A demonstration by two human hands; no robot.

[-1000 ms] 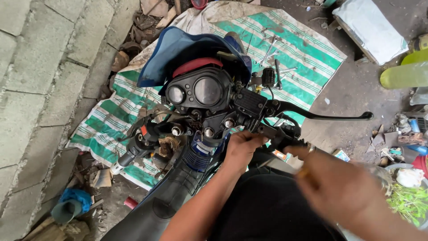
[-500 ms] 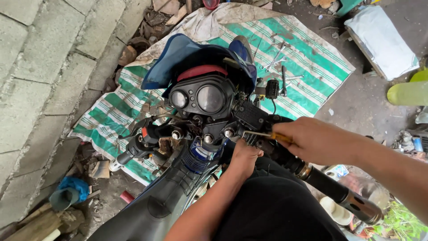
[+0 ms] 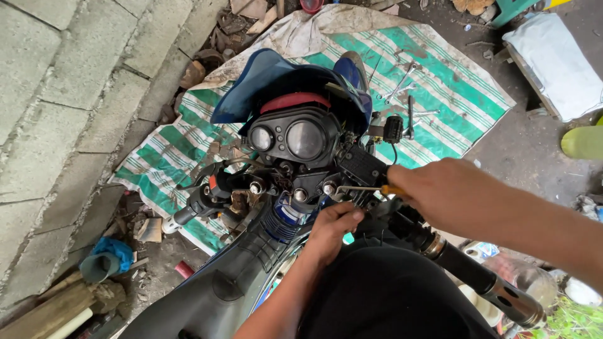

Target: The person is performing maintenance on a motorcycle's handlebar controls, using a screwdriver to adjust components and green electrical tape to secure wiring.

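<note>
Head view of a motorcycle with its handlebar area stripped, parked over a striped tarp (image 3: 188, 157) beside a block wall (image 3: 56, 94), loose wrenches (image 3: 402, 81) lying on the tarp. Left of centre, the gauges (image 3: 289, 138) sit above exposed fork bolts. The left hand (image 3: 333, 229), fingers curled against the clamp below the right bar, appears to steady it. The right hand (image 3: 452, 194) pinches a screwdriver (image 3: 367, 188), tip at the bolts. Compared with half a second earlier, both hands have barely shifted.
</note>
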